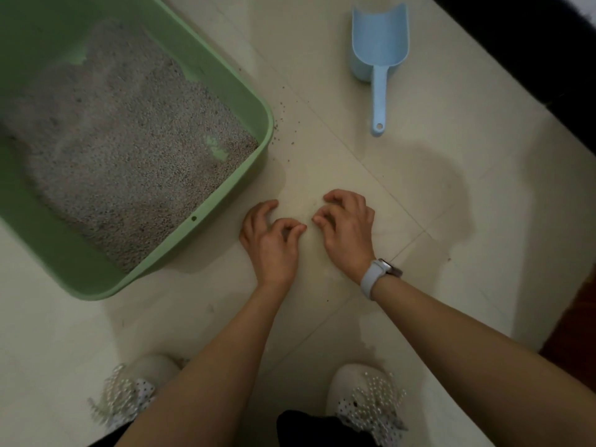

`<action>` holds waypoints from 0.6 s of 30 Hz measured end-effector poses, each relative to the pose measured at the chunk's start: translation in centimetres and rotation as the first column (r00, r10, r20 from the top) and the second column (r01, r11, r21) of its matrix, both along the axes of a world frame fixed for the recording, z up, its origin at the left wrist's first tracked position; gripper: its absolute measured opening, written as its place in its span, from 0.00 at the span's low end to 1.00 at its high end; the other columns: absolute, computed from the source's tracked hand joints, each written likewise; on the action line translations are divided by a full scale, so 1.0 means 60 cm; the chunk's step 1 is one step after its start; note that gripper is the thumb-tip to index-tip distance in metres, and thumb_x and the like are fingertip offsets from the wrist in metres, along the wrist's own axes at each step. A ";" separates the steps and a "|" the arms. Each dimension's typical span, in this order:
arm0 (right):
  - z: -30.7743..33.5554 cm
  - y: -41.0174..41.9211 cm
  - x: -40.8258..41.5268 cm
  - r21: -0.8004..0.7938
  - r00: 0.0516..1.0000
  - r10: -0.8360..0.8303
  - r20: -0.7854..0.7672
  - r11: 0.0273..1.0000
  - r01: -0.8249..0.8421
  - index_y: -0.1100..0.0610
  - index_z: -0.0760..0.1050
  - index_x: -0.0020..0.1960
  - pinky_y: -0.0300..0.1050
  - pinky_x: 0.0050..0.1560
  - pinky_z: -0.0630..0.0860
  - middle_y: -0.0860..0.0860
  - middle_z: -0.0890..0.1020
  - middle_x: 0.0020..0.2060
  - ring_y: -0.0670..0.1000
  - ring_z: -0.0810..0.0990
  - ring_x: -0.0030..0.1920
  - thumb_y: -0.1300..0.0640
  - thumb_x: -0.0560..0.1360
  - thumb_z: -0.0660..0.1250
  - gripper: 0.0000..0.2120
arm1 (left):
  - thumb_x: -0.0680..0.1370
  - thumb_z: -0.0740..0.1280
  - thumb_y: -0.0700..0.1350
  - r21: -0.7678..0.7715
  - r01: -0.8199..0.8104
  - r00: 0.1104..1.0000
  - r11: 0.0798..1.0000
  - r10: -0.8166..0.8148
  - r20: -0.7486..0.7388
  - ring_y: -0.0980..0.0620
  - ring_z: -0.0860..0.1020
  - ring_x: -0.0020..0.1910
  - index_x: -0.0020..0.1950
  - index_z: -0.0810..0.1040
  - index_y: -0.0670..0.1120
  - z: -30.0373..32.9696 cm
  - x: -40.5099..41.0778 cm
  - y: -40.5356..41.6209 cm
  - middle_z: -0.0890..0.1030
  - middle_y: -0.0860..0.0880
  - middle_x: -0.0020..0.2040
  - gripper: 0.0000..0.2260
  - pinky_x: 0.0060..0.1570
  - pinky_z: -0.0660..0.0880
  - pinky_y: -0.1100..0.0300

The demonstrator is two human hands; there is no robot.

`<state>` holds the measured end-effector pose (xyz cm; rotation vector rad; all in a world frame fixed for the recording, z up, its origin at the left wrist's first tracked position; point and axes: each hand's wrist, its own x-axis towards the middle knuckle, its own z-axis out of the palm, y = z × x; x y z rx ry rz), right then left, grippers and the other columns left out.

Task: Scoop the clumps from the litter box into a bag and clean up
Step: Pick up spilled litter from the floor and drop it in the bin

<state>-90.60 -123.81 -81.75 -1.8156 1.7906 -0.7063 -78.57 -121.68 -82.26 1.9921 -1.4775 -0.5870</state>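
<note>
Dim frame, low indoor light, slight green-grey cast. No hard highlights or glare on the floor point(419, 195) tiles. Soft, diffuse shadows: a broad blob on the tiles to the right of my hands, a smaller one under my left hand point(271, 240), a thin one along the litter box point(206, 217) edge. Top right corner falls to near black. Wide-angle bend shows: box walls and tile joints bow toward the edges. Overall soft, compression smear; litter grain mushy on the far left, my shoes point(364, 398) at the bottom are blurred. Centre is sharpest.
</note>
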 end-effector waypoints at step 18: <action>-0.006 0.009 0.021 -0.059 0.966 0.091 -0.243 0.992 -0.108 0.59 0.75 0.37 0.46 0.52 0.57 0.56 0.78 0.50 0.52 0.66 0.56 0.54 0.71 0.57 0.12 | 0.69 0.63 0.53 0.019 0.086 0.996 0.996 -0.086 0.036 0.52 0.67 0.49 0.36 0.81 0.43 0.020 0.042 0.011 0.77 0.45 0.45 0.14 0.50 0.66 0.55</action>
